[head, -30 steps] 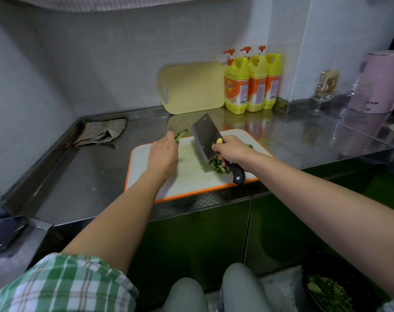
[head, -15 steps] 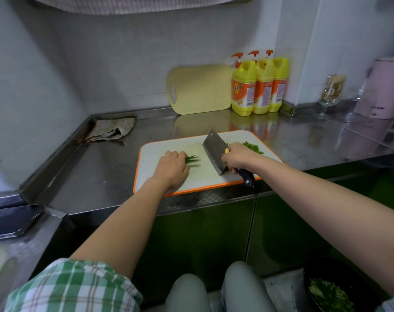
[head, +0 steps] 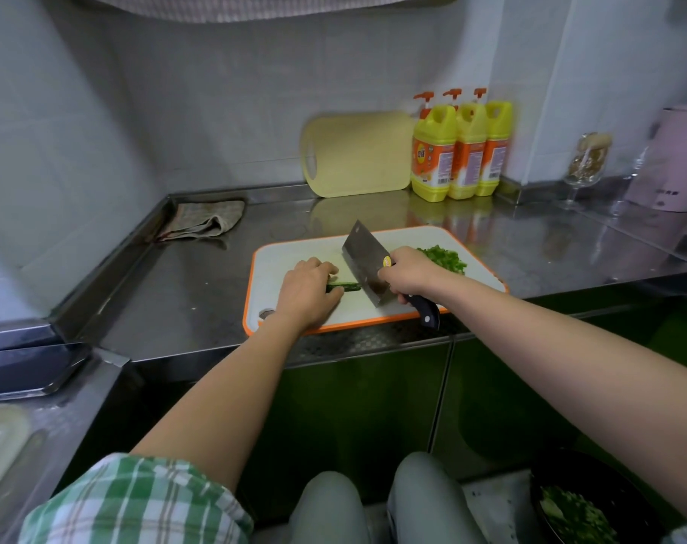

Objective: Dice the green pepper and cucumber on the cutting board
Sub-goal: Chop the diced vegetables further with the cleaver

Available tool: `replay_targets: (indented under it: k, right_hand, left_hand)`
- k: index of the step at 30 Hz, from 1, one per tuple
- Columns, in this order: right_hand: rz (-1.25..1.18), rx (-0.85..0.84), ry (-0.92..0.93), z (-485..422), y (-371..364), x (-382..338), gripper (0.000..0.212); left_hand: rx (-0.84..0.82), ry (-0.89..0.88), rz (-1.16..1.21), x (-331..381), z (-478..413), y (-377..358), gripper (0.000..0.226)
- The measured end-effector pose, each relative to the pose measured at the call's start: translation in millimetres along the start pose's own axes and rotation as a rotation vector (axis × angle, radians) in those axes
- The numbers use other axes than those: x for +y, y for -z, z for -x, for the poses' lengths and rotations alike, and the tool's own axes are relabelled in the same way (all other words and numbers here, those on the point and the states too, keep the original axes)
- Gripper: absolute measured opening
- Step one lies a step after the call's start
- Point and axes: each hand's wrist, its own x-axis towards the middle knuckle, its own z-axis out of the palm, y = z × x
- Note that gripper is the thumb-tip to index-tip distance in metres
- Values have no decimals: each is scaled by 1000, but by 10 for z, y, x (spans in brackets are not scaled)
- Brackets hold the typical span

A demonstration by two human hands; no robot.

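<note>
A white cutting board [head: 295,257] with an orange rim lies on the steel counter. My left hand [head: 306,292] holds down thin green pepper strips [head: 348,286] on the board, fingers curled over them. My right hand [head: 406,274] grips the black handle of a cleaver [head: 363,259], whose blade stands on the board just right of the strips. A pile of diced green pieces [head: 446,259] sits behind my right hand at the board's far right.
A yellow cutting board [head: 357,155] and three yellow detergent bottles [head: 461,149] stand against the back wall. A folded cloth [head: 202,221] lies at the back left. A black bowl [head: 585,504] of chopped greens sits low at the right. A pink kettle [head: 675,159] and a glass [head: 587,162] stand far right.
My left hand brought the green strips down from the board's far side and laid them flat. The cleaver came down from its raised tilt and now stands beside them.
</note>
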Motion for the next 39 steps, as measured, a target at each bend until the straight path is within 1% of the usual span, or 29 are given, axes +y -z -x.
replay_targets:
  k: [2,4,8,13,17,23,25,27,30,33,35,37,39]
  right_hand:
    - [17,26,3,12,33,-31,10]
    - [51,33,16,35,89,-69,10]
    - [166,-10,22,89,125,-154,13]
    - [287,-43,3,101,-2,-227,11]
    - [359,27,16,45,-118,-244,13]
    - [319,147,35,-49,-118,-183,13]
    - [291,141,70,-48,-74,-192,11]
    - [301,91,87,-24,-29,-231,11]
    - [394,7,45,27,-23,-308,15]
    - [486,-28,12,40,-82,-352,15]
    - [513,-19,16,45,-118,-368,5]
    - [510,17,27,44,-156,-357,14]
    - [472,55,33,31,-176,-333,16]
  left_hand:
    - [19,15,11,6,2,-13,36]
    - [63,26,31,4,4,-32,28]
    - [134,71,104,17,17,-79,20]
    - [188,107,87,6,23,-97,17]
    - [190,106,111,3,24,-106,16]
    - [173,110,123,-16,20,-102,17]
    - [164,120,124,-10,20,-99,17]
    - [155,144,133,-18,8,-100,16]
    - [148,173,163,-18,4,-105,16]
    - [153,188,175,-13,5,-107,16]
    - [158,198,183,-11,14,-114,16]
    - [153,206,189,-25,14,-123,17]
    - [155,200,196,-35,23,-128,22]
